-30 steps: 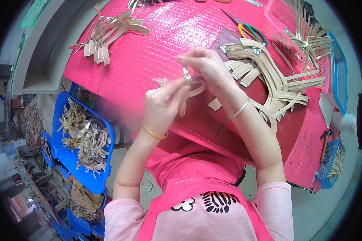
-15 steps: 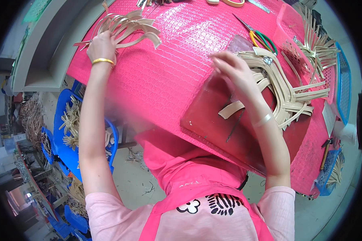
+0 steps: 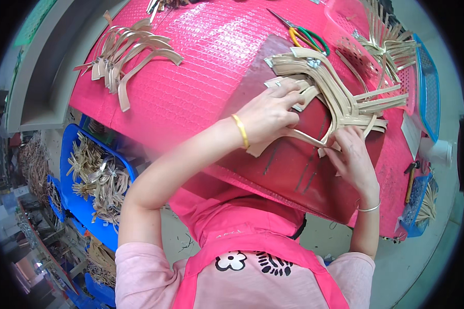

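Observation:
On a dark red board (image 3: 288,170), both hands work at a pile of beige strap-like strips (image 3: 335,92). A narrow beige strip (image 3: 308,138) runs between the two hands. My left hand (image 3: 276,113), with a yellow bracelet on its wrist, is closed on the strip's left end, beside the pile's loose ends. Closed at the other end is my right hand (image 3: 353,154), thumb and fingers pinched on the strip at the pile's near edge. The fingertips partly hide how the strip lies in them. Away to the left lies a fanned bunch of beige strips (image 3: 121,56).
Scissors (image 3: 307,38) with yellow and green handles lie beyond the pile on the pink table cover (image 3: 201,67). A pink basket (image 3: 345,36) and a blue basket (image 3: 428,92) stand at the right. Left of the table, a blue bin (image 3: 69,170) holds bundled strips.
My left hand has left the fanned bunch and crossed right to the pile. My right hand has come nearer, to the pile's near edge. A strip now stretches between them.

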Demonstrator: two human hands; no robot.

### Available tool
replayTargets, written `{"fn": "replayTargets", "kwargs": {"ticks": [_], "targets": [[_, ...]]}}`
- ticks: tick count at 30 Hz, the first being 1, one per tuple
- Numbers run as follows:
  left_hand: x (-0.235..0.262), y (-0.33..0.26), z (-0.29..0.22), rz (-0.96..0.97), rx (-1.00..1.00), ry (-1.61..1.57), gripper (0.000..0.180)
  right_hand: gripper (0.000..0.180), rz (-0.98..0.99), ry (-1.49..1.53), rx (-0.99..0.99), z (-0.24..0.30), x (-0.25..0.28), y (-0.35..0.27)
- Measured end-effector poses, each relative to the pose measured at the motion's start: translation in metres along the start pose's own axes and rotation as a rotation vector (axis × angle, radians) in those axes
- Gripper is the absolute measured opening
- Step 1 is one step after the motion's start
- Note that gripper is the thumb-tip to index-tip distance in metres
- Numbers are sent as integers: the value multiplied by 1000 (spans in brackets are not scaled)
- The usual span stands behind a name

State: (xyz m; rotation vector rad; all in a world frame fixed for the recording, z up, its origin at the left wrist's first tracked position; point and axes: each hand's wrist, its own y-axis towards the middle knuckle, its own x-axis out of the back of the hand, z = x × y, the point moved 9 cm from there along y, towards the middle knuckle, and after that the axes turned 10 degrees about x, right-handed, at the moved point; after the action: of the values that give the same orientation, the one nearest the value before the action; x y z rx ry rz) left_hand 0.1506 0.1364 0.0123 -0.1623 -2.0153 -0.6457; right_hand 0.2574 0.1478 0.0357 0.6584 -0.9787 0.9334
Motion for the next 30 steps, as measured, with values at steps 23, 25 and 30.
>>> {"fn": "replayTargets", "kwargs": {"ticks": [23, 25, 30], "targets": [[39, -57, 71, 261, 1031, -636, 17, 13, -254, 1285, -129, 53, 0, 0], [39, -52, 63, 216, 1005, -703, 20, 18, -110, 1373, -243, 57, -21, 24], [69, -52, 57, -35, 683, -316, 25, 22, -433, 1347, -320, 31, 11, 20]]}}
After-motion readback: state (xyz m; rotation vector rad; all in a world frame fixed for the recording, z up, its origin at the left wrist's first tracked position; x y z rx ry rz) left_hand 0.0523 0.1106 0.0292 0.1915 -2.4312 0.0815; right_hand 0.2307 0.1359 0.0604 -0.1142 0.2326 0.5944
